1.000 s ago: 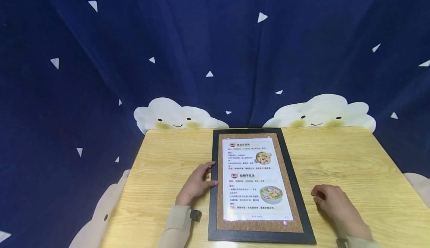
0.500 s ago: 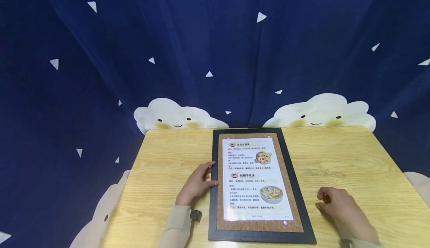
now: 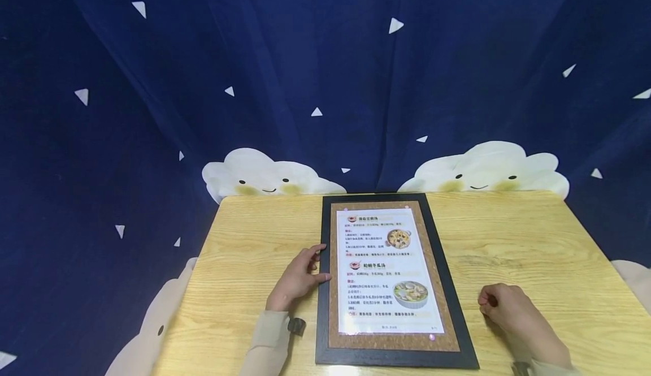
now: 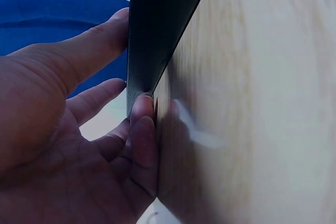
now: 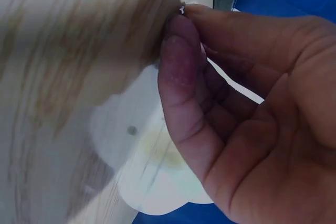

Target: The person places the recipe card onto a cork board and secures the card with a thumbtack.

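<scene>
A black-framed cork board (image 3: 394,343) lies on the wooden table, with a white recipe sheet (image 3: 373,297) on it. Small pink pins show at the sheet's top corners and lower right corner. My left hand (image 3: 296,279) rests against the board's left edge. In the left wrist view its thumb touches the black frame (image 4: 149,30) at the upper edge, while some fingers bend beside it. My right hand (image 3: 513,311) is right of the board and apart from it. Its thumb and index finger pinch a tiny pale thing (image 5: 182,9), mostly hidden by the fingertips.
The light wooden table (image 3: 244,251) extends on both sides of the board. Behind it hangs a dark blue curtain (image 3: 315,70) with white triangles and clouds. A dark band (image 3: 296,325) is around the left wrist.
My right hand has shifted slightly right and toward me, and its thumb and index finger have drawn together. My left hand and the board stay where they were.
</scene>
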`<move>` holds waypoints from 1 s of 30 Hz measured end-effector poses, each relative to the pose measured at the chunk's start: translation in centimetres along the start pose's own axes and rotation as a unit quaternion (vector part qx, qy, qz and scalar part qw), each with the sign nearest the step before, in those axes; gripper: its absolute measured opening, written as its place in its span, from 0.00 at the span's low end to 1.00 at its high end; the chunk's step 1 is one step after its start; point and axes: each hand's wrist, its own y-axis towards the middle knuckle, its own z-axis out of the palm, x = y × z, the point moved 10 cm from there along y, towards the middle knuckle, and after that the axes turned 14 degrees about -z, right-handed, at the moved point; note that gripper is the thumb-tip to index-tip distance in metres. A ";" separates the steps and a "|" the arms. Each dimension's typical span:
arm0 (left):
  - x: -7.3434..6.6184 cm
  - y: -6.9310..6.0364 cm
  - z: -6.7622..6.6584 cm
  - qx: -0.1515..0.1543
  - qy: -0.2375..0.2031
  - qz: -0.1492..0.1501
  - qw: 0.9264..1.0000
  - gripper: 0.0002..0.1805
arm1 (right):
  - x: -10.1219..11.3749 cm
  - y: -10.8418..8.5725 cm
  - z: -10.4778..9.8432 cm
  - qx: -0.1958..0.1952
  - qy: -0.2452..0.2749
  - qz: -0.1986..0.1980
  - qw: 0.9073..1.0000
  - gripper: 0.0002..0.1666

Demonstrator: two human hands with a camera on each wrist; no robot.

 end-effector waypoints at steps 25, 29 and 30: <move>0.2 0.0 0.1 0.000 0.001 -0.008 1.000 0.41 | -0.8 0.2 0.9 0.059 0.187 -0.049 0.979 0.09; 0.2 -0.1 0.1 -0.001 0.003 -0.010 1.000 0.41 | -1.3 -0.1 1.0 0.073 0.243 -0.055 0.966 0.05; 0.2 -0.1 0.1 -0.002 0.002 -0.011 1.000 0.41 | -1.5 -0.2 1.0 0.077 0.253 -0.056 0.963 0.04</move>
